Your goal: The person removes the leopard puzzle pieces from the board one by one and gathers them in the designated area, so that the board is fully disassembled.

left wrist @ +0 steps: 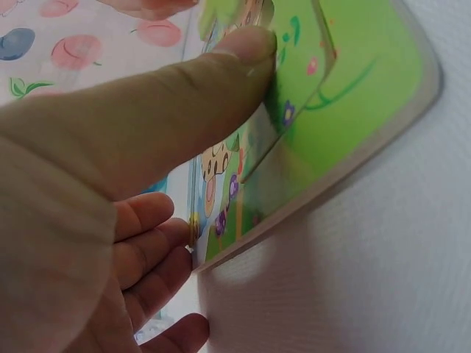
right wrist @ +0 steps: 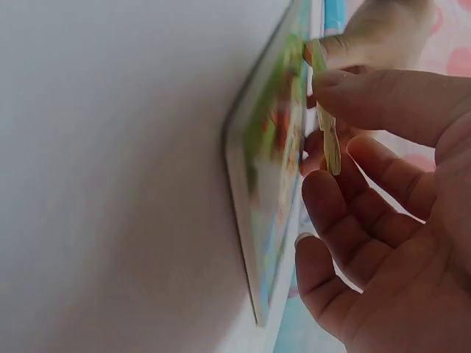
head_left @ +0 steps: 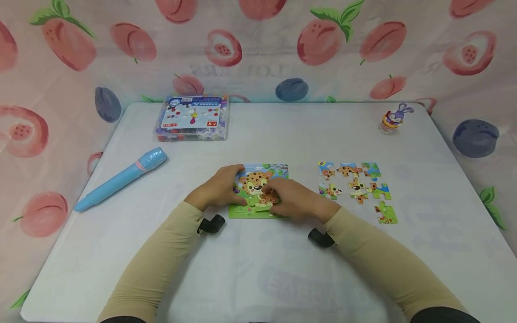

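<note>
A jigsaw puzzle board with a spotted leopard cub on green and blue lies flat on the table in front of me. My left hand rests at its left side. In the left wrist view that thumb lies straight over the board's face, the fingers near its edge. My right hand is over the board's right part. Between thumb and fingers it pinches a thin puzzle piece, seen edge-on in the right wrist view, so its picture is hidden. Several loose puzzle pieces lie to the right.
A clear plastic box with a printed label stands at the back left. Nearer the left edge lies a long light-blue wrapped object. At the back right is a small purple rabbit figure. Fruit-patterned cloth hangs behind the white table.
</note>
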A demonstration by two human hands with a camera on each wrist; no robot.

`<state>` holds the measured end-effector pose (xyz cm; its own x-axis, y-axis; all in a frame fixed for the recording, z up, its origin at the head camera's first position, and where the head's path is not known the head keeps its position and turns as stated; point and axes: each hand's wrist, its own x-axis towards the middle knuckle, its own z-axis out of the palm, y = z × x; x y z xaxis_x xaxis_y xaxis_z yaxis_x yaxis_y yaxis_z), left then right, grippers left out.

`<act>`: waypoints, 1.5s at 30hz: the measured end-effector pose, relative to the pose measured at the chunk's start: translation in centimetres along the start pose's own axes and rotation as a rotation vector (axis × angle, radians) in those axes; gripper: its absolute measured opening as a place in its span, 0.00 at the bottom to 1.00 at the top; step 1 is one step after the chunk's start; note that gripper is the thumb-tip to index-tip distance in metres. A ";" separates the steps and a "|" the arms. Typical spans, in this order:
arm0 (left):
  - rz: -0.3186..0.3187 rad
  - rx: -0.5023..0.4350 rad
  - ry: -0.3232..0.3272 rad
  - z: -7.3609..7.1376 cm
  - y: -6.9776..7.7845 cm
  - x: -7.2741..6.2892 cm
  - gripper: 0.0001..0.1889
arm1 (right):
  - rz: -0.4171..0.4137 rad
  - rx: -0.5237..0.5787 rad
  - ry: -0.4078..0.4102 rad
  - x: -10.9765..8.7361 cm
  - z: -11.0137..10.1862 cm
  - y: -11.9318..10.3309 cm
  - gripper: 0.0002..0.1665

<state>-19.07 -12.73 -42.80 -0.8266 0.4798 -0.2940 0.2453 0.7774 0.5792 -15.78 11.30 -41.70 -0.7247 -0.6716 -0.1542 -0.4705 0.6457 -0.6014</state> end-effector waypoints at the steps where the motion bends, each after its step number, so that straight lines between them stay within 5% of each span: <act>1: 0.000 0.000 -0.001 0.0 0.0 0.0 0.53 | 0.000 -0.001 0.008 -0.2 -0.2 0.1 0.25; 27: -0.013 0.001 0.007 0.0 0.1 -0.1 0.53 | 0.124 -0.047 0.175 -8.3 -4.0 5.6 0.20; 45: -0.002 0.021 -0.001 0.0 0.2 -0.1 0.53 | 0.218 -0.048 0.173 -13.1 -5.4 8.2 0.20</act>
<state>-18.95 -12.62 -42.64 -0.8270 0.4782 -0.2957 0.2538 0.7868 0.5626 -12.85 27.37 -40.38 -0.8848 -0.4453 -0.1373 -0.3141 0.7876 -0.5302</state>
